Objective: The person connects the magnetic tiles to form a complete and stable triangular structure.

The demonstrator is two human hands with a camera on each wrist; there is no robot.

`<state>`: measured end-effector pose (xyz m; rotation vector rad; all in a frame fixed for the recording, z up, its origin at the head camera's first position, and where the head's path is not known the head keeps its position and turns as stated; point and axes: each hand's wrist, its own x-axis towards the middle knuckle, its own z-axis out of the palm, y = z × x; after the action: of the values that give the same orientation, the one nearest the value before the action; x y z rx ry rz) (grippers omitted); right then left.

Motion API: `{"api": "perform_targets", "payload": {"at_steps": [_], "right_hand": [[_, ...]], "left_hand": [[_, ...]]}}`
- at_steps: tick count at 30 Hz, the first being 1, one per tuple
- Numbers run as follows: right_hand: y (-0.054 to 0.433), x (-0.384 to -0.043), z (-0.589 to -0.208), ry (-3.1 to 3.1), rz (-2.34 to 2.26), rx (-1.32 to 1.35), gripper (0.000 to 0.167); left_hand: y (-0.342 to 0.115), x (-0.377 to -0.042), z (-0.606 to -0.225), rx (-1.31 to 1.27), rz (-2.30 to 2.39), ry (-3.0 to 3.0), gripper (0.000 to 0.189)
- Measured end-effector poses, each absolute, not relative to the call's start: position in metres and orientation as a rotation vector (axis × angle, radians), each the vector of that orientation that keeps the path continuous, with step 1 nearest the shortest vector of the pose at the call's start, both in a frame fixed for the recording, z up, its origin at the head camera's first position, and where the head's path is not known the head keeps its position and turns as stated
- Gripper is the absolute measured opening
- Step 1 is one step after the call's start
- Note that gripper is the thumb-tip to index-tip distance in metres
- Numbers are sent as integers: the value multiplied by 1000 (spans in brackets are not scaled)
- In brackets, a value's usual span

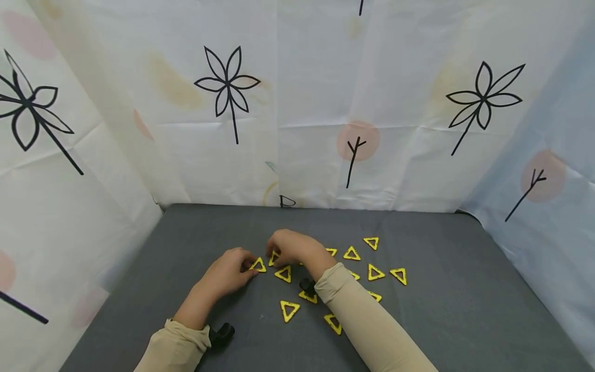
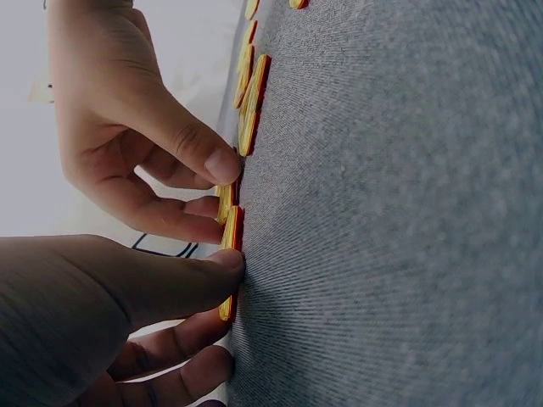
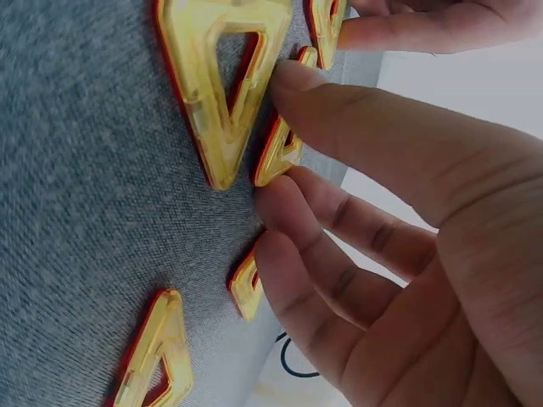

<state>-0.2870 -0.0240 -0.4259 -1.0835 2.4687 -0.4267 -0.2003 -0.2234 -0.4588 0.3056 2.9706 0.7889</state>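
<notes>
My left hand [image 1: 228,275] pinches a yellow hollow triangle tile [image 1: 262,265] between thumb and fingers, flat on the grey surface. In the left wrist view this triangle tile [image 2: 234,222] appears edge-on, with a red rim. Just to its right, my right hand [image 1: 294,249] holds another yellow triangle tile [image 1: 271,259], its thumb on one side and fingertips on the other. The right wrist view shows this second tile [image 3: 270,165] lying low on the cloth. Close by sits a third triangle tile [image 3: 197,110], touched by neither hand as far as I can tell.
More yellow triangle tiles lie scattered to the right, among them one at the far side [image 1: 372,239], one at the right [image 1: 404,276] and one nearer me [image 1: 284,312]. My right forearm partly covers several. A printed cloth wall [image 1: 307,103] stands behind the grey table [image 1: 441,310].
</notes>
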Motion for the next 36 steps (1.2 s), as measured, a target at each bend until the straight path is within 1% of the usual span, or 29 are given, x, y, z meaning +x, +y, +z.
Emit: {"api": "perform_targets", "payload": {"at_steps": [20,26,31,36], "right_hand": [[-24,-285,-427,2527,-394,-1117,13],[-23,-285,-425,2523,-389,-1118,19],[-21,-285,-425,2530,-385,-1145,19],[-17,-282,-424,2522,-519,-1175,22]], "left_hand": [[-226,-198,-456,325,818,2943,20],[-227,-199,-454,349,830,2920,17],[-227,-200,-454,350,822,2912,17],[-227,-200,-454,352,813,2910,17]]}}
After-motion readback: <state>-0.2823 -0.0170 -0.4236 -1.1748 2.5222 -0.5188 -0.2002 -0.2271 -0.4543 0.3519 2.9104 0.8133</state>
